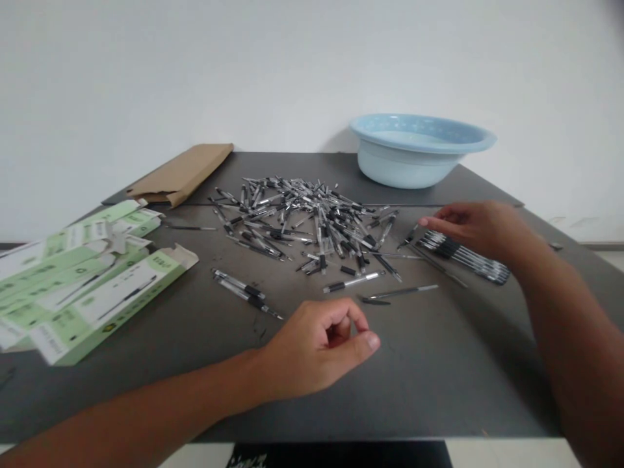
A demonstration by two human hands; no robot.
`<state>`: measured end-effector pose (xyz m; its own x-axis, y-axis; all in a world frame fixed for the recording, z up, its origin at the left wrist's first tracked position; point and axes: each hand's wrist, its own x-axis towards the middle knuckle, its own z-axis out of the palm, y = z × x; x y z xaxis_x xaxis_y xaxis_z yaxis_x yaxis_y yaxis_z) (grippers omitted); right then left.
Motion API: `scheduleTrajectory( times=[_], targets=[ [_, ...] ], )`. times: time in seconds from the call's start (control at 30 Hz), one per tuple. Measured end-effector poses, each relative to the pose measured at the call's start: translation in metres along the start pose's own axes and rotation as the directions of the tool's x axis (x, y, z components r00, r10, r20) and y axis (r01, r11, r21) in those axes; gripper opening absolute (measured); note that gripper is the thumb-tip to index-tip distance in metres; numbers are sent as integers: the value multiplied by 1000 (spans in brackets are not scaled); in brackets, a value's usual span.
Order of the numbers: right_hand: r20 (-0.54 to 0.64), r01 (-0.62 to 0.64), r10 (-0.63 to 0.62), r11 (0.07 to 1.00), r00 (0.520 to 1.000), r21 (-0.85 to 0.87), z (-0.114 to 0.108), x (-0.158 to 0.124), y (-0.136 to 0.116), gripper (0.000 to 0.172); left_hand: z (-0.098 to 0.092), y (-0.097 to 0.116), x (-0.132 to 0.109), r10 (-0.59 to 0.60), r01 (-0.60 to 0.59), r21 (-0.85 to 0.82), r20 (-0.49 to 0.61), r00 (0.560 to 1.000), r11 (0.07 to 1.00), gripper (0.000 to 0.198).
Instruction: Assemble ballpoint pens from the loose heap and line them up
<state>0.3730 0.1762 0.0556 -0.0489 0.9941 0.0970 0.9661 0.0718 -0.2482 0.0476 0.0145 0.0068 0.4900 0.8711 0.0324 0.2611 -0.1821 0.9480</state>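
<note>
A large heap of black-and-clear pens lies in the middle of a dark table. My left hand hovers low near the front of the table with its fingers curled in and nothing visible in them. Two pens lie just left of it and single pens lie just beyond it. My right hand rests on a neat row of pens at the right, fingers stretched toward the heap.
A light blue plastic basin stands at the back right. A flat brown cardboard box lies at the back left. Several green-and-white pen boxes are piled at the left edge. A white wall stands behind the table.
</note>
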Motion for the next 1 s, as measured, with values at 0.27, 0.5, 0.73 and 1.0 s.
scheduleTrajectory(
  times=[0.27, 0.5, 0.73, 1.0],
  targets=[
    [6, 247, -251, 956, 968, 161, 18, -11, -32, 48, -15, 0, 7, 174, -137, 268, -117, 978, 954, 23],
    [36, 361, -382, 897, 923, 256, 33, -20, -56, 43, -54, -5, 24, 397, -104, 668, -304, 866, 737, 19],
    [5, 359, -372, 900, 928, 248, 35, -17, -51, 53, -82, -27, 39, 394, 1, 852, -244, 886, 524, 35],
    [-87, 338, -327, 918, 941, 206, 31, -15, -45, 51, -73, -46, 46, 327, -46, 929, -82, 942, 367, 58]
  ],
)
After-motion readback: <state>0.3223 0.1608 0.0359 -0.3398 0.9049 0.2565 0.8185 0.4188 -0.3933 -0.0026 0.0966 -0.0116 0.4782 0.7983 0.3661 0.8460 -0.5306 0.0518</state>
